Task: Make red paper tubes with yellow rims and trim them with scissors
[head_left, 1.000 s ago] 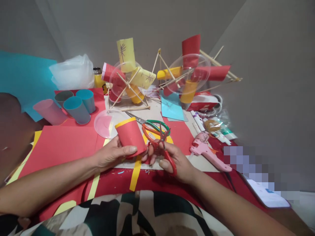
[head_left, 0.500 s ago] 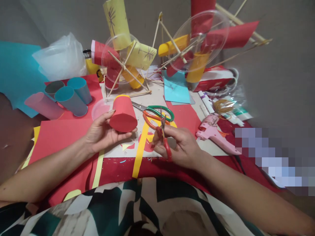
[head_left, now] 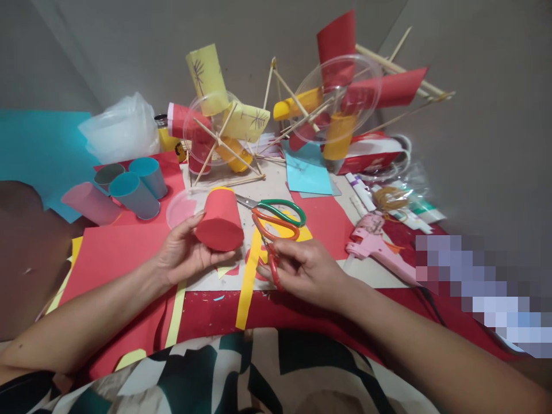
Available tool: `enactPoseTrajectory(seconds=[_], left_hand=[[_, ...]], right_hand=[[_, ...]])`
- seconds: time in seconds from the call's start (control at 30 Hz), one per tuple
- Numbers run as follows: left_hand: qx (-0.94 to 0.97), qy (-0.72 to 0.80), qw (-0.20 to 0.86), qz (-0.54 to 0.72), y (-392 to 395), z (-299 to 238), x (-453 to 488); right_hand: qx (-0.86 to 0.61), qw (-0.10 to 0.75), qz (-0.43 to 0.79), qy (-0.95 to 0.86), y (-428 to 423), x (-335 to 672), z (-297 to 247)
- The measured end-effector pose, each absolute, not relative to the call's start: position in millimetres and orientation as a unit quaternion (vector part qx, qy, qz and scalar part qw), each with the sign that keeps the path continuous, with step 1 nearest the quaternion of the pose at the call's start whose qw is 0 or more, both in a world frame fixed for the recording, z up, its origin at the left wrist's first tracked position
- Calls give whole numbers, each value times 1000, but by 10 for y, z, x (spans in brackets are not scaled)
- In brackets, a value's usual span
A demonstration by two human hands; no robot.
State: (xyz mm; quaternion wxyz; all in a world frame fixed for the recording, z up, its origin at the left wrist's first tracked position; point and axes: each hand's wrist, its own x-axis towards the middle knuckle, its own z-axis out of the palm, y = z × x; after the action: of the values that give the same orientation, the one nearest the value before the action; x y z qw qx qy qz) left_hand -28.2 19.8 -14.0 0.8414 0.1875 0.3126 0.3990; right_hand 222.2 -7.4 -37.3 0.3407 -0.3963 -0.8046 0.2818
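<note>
My left hand (head_left: pixel 183 250) grips a red paper cup (head_left: pixel 219 221) from its left side, fingers under it and thumb on top. The cup lies tilted with its flat red end toward me and a yellow edge at the far end. In my right hand (head_left: pixel 308 267) is a small pair of red-handled scissors (head_left: pixel 274 267), held by the handles just right of the cup. Behind them lies a larger pair of scissors (head_left: pixel 280 213) with one green and one orange handle. A yellow paper strip (head_left: pixel 249 293) runs between my hands on the white board.
Several paper tubes (head_left: pixel 133 194) stand at the left on red paper (head_left: pixel 107 253). Two wheel-like stick models (head_left: pixel 219 138) with paper cups stand at the back. A pink glue gun (head_left: pixel 375 244) and a bag of supplies (head_left: pixel 405 192) lie at the right.
My right hand has tipped the small scissors and brought them a little left, toward the cup. My left hand keeps the cup in much the same pose. The whole view has shifted slightly.
</note>
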Motion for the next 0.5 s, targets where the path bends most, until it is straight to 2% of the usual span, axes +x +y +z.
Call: enactPoseTrajectory(seconds=[0.3,0.5], left_hand=[[188,316,843,394,153,-177,-250],[195,324,848,370,130,-295,-224]], right_hand=[[-382,324,316,-805,-95,2229,-363],[-343,334,272,-835,-128,2250,-356]])
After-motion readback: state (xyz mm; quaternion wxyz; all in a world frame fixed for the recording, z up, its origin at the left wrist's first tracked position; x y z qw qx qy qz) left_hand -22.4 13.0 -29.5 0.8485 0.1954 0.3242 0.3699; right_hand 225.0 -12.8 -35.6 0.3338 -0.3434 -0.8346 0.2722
